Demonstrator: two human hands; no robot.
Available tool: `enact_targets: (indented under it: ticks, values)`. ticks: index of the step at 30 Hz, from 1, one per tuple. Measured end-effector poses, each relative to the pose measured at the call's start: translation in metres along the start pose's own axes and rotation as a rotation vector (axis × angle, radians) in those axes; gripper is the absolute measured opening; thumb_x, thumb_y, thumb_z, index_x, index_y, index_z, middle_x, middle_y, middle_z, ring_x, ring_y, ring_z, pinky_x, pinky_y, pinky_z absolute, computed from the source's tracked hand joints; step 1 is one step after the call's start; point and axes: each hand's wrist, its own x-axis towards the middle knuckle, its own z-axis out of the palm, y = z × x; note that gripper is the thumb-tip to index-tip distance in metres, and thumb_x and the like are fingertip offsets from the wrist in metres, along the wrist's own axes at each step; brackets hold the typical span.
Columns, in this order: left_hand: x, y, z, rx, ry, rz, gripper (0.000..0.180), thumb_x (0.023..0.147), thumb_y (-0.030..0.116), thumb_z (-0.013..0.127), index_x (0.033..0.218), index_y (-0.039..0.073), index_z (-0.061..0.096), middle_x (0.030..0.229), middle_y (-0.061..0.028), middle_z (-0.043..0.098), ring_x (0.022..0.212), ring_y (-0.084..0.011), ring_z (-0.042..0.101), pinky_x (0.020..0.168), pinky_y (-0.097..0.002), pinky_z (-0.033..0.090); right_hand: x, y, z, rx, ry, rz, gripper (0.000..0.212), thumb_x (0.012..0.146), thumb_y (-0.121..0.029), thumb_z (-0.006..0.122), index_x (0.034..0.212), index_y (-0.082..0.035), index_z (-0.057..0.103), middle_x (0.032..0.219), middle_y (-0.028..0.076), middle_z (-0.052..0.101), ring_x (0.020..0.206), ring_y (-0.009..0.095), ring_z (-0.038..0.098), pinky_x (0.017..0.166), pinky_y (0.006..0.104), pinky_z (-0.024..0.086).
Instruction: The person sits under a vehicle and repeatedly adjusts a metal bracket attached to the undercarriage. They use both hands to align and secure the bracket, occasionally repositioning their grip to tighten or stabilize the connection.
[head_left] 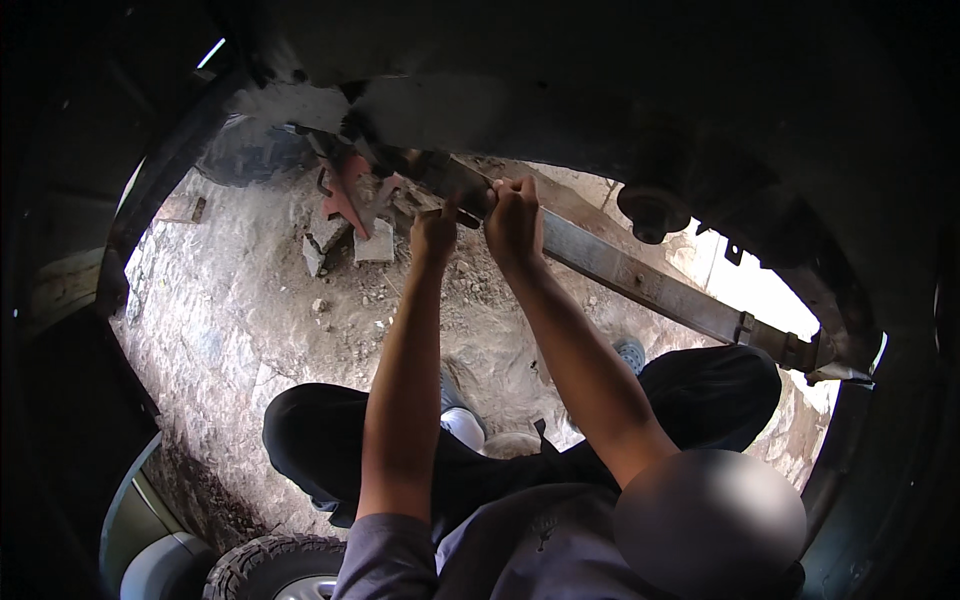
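Both arms reach forward under a dark vehicle body, over dirt ground. My left hand (435, 236) is closed like a fist, with a finger against a short dark piece beside it; what it holds, if anything, is too dark to tell. Just to its right and slightly farther, my right hand (514, 222) is closed, its fingers bent toward the dark part at the end of a long grey metal bar (640, 284) resembling a leaf spring. What lies inside its fingers is hidden. The bar slopes from the hands down to the right, with a clamp (745, 326) near its far right end.
A red metal stand (345, 205) stands beyond my left hand, with broken slab pieces (375, 243) on the ground beside it. Dark bodywork (520, 110) hangs low above. A round dark part (652, 212) juts down at right. A tyre (265, 562) lies at lower left.
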Motion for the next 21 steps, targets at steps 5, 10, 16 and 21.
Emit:
enact_targets:
  ticks: [5, 10, 16, 21]
  values:
    - [0.000, -0.005, -0.004, -0.034, 0.003, -0.059, 0.059, 0.101, 0.068, 0.056, 0.095, 0.019, 0.089, 0.105, -0.0212, 0.080, 0.111, -0.0404, 0.074, 0.101, -0.0481, 0.054, -0.022, -0.004, 0.004, 0.010, -0.031, 0.024, 0.018, 0.104, -0.011, 0.060, 0.110, 0.000, 0.072, 0.119, 0.021, 0.062, 0.103, 0.045, 0.071, 0.086, 0.0541, 0.058]
    - [-0.006, -0.001, -0.001, -0.104, -0.041, -0.035, 0.060, 0.101, 0.068, 0.056, 0.092, 0.019, 0.089, 0.095, -0.0181, 0.080, 0.100, -0.0375, 0.076, 0.095, -0.0452, 0.055, -0.010, -0.004, 0.006, 0.003, 0.034, 0.047, 0.016, 0.103, -0.008, 0.058, 0.110, -0.001, 0.071, 0.124, 0.020, 0.060, 0.103, 0.044, 0.072, 0.087, 0.0551, 0.058]
    - [0.004, -0.015, -0.005, -0.080, -0.051, -0.007, 0.060, 0.101, 0.069, 0.059, 0.093, 0.017, 0.089, 0.080, -0.0190, 0.076, 0.085, -0.0325, 0.076, 0.086, -0.0445, 0.056, -0.013, -0.013, -0.002, -0.053, 0.025, 0.039, 0.023, 0.108, -0.014, 0.057, 0.107, 0.000, 0.075, 0.116, 0.021, 0.064, 0.100, 0.043, 0.072, 0.088, 0.0537, 0.058]
    - [0.006, -0.018, 0.001, -0.148, -0.068, -0.054, 0.057, 0.100, 0.065, 0.063, 0.093, 0.015, 0.089, 0.077, -0.0180, 0.075, 0.080, -0.0302, 0.074, 0.083, -0.0434, 0.055, -0.006, -0.018, -0.002, -0.082, -0.030, 0.152, 0.022, 0.107, -0.012, 0.056, 0.107, 0.000, 0.074, 0.117, 0.022, 0.064, 0.102, 0.044, 0.072, 0.089, 0.0542, 0.058]
